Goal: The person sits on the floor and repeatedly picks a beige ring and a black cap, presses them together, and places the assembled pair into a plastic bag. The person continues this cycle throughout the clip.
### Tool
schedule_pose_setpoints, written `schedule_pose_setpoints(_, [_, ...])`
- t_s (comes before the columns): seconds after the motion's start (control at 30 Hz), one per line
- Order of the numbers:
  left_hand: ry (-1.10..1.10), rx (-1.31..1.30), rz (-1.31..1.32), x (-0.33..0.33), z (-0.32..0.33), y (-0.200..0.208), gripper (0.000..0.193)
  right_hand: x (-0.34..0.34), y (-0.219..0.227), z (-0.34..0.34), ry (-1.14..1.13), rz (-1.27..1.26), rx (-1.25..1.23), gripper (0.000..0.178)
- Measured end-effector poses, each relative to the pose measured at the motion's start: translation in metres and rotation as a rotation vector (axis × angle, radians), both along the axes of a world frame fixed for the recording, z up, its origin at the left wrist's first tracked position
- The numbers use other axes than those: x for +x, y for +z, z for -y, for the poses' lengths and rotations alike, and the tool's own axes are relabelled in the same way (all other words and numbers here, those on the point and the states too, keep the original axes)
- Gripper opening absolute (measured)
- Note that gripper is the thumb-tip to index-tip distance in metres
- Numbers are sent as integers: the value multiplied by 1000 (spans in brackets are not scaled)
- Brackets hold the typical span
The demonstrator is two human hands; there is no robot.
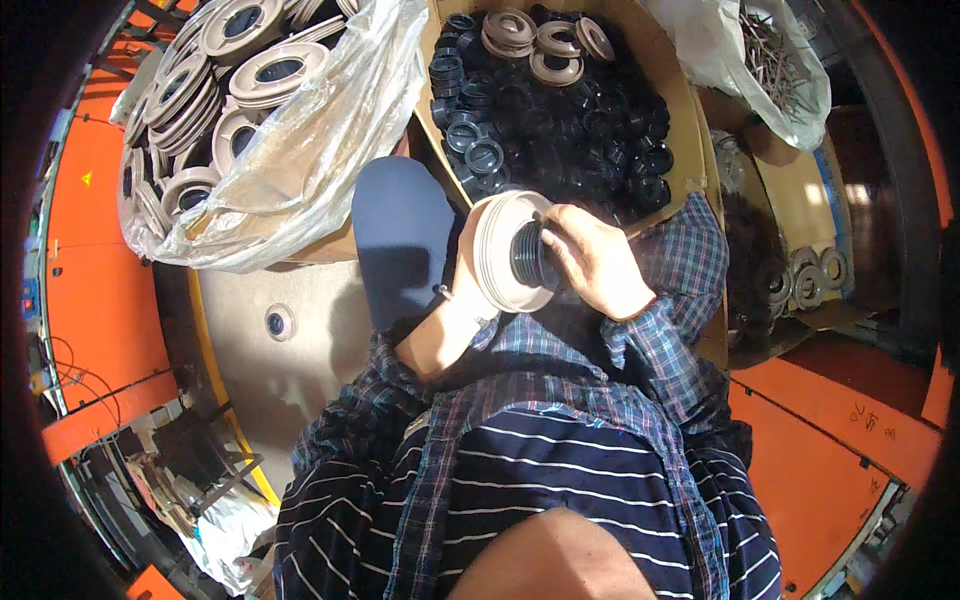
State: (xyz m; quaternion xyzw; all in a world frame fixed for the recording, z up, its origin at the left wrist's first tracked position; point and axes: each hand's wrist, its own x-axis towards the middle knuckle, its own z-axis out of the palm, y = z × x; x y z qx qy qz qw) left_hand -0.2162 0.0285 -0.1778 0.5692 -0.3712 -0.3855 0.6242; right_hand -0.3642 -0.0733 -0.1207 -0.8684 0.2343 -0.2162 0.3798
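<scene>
Above my lap, my left hand (466,262) grips a beige round plastic flange (492,250) with stepped rims from its left side. My right hand (600,262) has its fingers closed on a black threaded plastic ring (525,255) at the flange's centre. The ring sits against or partly inside the flange; its far end is hidden. Just beyond my hands stands a cardboard box (705,160) with many loose black rings (485,155) and a few beige flanges (557,68) on top.
A clear plastic bag (330,150) of stacked beige flanges with black centres (280,72) stands at the left. One similar piece (281,322) lies on the floor. At the right are grey rings (806,285) on cardboard and a bag of thin strips (770,65). Orange machine panels (100,300) flank me.
</scene>
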Motion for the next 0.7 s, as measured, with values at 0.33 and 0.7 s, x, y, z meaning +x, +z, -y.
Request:
schedule_pose_setpoints(0.33, [-223,-39,-315,-1,-23,51,42,-21,-7,-10,-82,-64,-160,29])
schedule_pose_setpoints(0.7, [-118,62,-43,-34,-24,56,53,-8,6,-32,-455,84,933,43])
